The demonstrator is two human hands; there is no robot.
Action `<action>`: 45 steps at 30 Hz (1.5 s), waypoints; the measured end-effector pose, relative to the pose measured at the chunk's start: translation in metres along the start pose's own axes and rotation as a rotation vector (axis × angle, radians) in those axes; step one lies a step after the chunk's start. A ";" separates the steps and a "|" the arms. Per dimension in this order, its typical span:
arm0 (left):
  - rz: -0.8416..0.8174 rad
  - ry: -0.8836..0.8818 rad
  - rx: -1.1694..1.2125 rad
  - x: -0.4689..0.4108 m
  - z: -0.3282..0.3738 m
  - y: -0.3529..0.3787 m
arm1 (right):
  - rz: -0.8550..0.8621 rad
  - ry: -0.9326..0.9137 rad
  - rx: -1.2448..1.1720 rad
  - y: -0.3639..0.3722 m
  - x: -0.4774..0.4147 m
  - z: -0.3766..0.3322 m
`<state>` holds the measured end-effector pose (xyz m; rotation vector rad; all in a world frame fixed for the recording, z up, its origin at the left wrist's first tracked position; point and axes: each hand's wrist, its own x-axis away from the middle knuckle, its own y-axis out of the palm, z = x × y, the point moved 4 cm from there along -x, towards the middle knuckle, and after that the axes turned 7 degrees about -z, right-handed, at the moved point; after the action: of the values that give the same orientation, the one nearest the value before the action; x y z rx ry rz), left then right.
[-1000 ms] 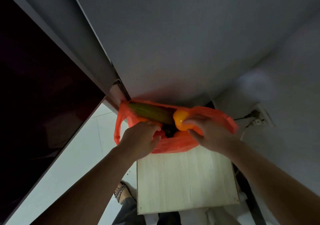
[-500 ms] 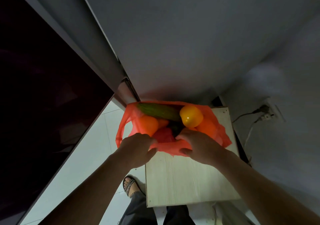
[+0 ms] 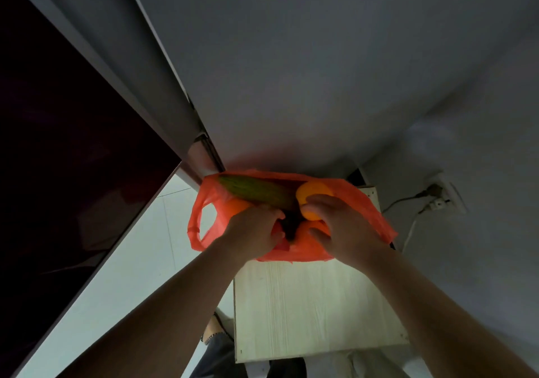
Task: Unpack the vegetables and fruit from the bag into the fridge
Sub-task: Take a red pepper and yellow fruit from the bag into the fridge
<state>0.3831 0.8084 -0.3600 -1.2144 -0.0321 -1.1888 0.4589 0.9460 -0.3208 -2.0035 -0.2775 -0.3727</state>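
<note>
Orange bag (image 3: 364, 202) open w/ cucumber (image 3: 256, 194), yellow fruit (image 3: 312, 192).

Words: none can be read anywhere.
Numbers: none can be read.
Labels and signs: none can be read.

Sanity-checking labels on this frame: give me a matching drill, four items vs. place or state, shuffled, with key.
Things:
1. cucumber
2. plastic bag
3. wooden table
4. wall socket

Descriptions:
A. pale, bag sits at its far end
B. orange, open on top
C. on the wall at right, plug in
D. long, green, lying across the bag mouth

Pairs: 1-D, 2-B, 3-A, 4-C
</note>
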 end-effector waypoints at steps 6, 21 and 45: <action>-0.054 0.026 -0.029 -0.003 -0.003 0.013 | 0.004 0.013 0.029 -0.007 -0.003 0.005; 0.062 0.020 0.115 0.001 -0.014 0.010 | -0.118 0.055 -0.064 0.000 -0.006 0.009; 0.285 -0.022 0.294 0.056 -0.020 -0.010 | -0.183 0.041 0.158 0.028 -0.026 0.014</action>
<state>0.3903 0.7573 -0.3284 -0.9376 -0.0471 -0.8860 0.4466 0.9451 -0.3590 -1.8189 -0.4523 -0.4922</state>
